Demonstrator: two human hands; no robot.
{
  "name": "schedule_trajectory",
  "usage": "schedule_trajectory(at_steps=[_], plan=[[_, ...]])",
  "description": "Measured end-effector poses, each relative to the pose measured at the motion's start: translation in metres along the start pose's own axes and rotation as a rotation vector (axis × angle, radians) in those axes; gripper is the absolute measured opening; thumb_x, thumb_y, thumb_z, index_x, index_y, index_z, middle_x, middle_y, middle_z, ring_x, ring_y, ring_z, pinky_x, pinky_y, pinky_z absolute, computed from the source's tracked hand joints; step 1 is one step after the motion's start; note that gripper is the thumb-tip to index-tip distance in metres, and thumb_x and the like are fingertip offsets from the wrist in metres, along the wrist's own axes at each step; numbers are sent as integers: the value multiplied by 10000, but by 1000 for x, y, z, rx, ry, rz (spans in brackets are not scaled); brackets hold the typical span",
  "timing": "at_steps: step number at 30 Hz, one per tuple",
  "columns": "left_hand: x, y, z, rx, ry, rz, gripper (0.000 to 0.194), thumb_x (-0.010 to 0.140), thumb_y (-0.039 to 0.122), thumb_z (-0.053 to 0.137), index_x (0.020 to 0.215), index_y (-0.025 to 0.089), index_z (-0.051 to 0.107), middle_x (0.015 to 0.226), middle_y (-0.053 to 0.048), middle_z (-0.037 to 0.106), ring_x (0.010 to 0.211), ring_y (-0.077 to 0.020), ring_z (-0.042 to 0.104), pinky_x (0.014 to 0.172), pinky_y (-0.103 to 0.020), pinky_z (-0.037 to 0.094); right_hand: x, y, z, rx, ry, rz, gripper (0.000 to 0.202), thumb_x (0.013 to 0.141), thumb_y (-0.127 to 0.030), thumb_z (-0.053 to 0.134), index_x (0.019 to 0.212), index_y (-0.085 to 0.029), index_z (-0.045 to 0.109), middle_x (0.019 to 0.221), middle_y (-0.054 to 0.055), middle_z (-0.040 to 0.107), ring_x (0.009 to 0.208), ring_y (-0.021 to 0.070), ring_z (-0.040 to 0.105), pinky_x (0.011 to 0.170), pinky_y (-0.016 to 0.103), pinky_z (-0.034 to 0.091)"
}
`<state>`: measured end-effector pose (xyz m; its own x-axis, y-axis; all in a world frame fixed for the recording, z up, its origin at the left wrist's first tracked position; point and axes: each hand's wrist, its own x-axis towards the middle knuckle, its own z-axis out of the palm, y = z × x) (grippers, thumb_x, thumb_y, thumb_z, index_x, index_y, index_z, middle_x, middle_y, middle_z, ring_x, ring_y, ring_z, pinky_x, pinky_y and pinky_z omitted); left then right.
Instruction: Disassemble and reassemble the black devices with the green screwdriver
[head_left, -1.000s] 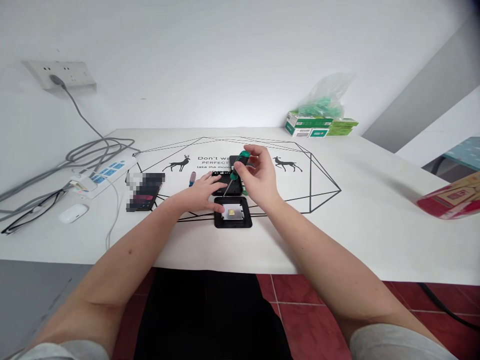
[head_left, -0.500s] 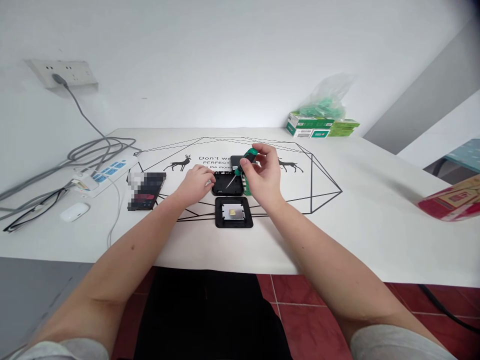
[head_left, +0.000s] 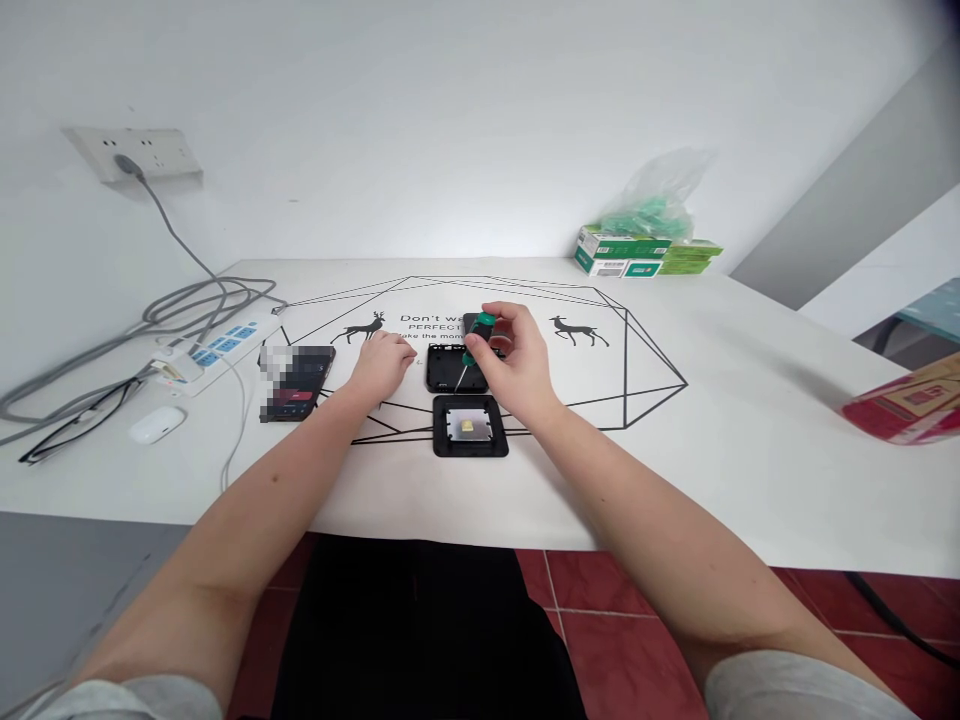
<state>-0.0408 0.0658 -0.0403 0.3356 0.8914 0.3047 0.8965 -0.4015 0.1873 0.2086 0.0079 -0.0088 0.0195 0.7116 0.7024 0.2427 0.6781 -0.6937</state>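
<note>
My right hand point(head_left: 517, 362) is closed around the green and black handle of a screwdriver point(head_left: 480, 335). Its thin shaft slants down to the front part of a black plastic housing point(head_left: 444, 370) lying on the table. To the left of the housing, apart from it, my left hand point(head_left: 384, 366) rests on the table with its fingers bent; whether anything is under them is hidden. Just in front of the housing lies a square black frame point(head_left: 441, 448) with a silver plate point(head_left: 484, 428) and a small yellowish square on it. A dark object behind the housing is partly covered by my right hand.
A phone point(head_left: 304, 385), a white case point(head_left: 156, 425), glasses point(head_left: 79, 420) and a power strip point(head_left: 236, 345) with cables lie on the left. Green boxes point(head_left: 626, 250) under a plastic bag stand at the back right. A red package point(head_left: 904, 408) is at the right edge.
My left hand has moved left, off the black housing. My right hand has shifted slightly left and down, and the screwdriver stands more upright, its tip nearer the housing's front edge.
</note>
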Motion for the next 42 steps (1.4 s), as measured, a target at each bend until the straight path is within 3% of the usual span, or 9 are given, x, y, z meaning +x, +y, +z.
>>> schedule_trajectory(at_steps=[7, 11, 14, 16, 19, 24, 31, 37, 42], plan=[[3, -6, 1, -43, 6, -24, 351, 1030, 368, 544, 1090, 302, 884, 1226, -104, 798, 1234, -386, 604, 1064, -610, 489, 0, -2, -1, -10, -14, -28, 317, 953, -320, 706, 1257, -304, 618, 1230, 71, 674, 1064, 231, 671, 845, 434, 649], [2, -4, -4, -33, 14, -42, 391, 1060, 374, 501, 1176, 239, 849, 1255, -132, 782, 1245, -373, 608, 1111, -588, 483, 0, -2, -1, -7, -12, -28, 320, 951, -330, 710, 1256, -298, 619, 1225, 75, 678, 1060, 236, 664, 840, 437, 646], [-4, 6, -12, -115, -12, 73, 451, 1081, 441, 483, 1256, 183, 809, 1315, -150, 749, 1314, -348, 589, 1191, -543, 452, 0, -3, -1, 3, -3, -22, 325, 945, -335, 719, 1253, -297, 622, 1223, 71, 680, 1053, 230, 667, 823, 421, 645], [-11, 16, -17, -199, -113, 224, 504, 1047, 571, 575, 1333, 208, 778, 1409, -133, 710, 1408, -343, 537, 1237, -517, 425, 0, -5, -1, 14, 0, -20, 316, 940, -336, 722, 1239, -296, 629, 1215, 69, 680, 1052, 226, 668, 795, 399, 642], [-22, 34, -23, -224, -307, 306, 719, 914, 732, 741, 1467, 272, 708, 1614, -112, 586, 1575, -396, 377, 1309, -582, 325, -1, -10, -1, 18, -9, -27, 305, 932, -342, 728, 1220, -294, 637, 1180, 66, 682, 1039, 224, 663, 747, 370, 635], [-30, 49, -28, -234, -458, 342, 889, 847, 734, 821, 1588, 291, 610, 1750, -126, 438, 1688, -435, 200, 1353, -612, 243, -5, -16, 0, 15, -43, -59, 290, 933, -338, 718, 1210, -292, 641, 1120, 60, 672, 985, 213, 658, 703, 353, 629], [-31, 50, -28, -280, -453, 383, 967, 701, 719, 941, 1552, 369, 643, 1738, -81, 446, 1659, -459, 254, 1324, -610, 304, -10, -23, 3, 22, -110, -92, 284, 941, -351, 717, 1210, -300, 641, 1130, 59, 681, 983, 215, 669, 689, 354, 632], [-32, 56, -28, -241, -474, 388, 689, 776, 653, 924, 1364, 322, 786, 1633, -99, 548, 1555, -465, 407, 1277, -581, 391, -12, -29, 2, 1, -152, -127, 274, 930, -295, 704, 1196, -290, 637, 1107, 57, 682, 936, 200, 667, 656, 342, 621], [-31, 58, -29, -274, -467, 394, 608, 773, 655, 905, 1278, 326, 821, 1418, -84, 701, 1458, -435, 520, 1250, -554, 422, -12, -30, 1, 9, -171, -160, 276, 935, -297, 714, 1198, -288, 630, 1144, 66, 685, 925, 195, 662, 637, 337, 608]])
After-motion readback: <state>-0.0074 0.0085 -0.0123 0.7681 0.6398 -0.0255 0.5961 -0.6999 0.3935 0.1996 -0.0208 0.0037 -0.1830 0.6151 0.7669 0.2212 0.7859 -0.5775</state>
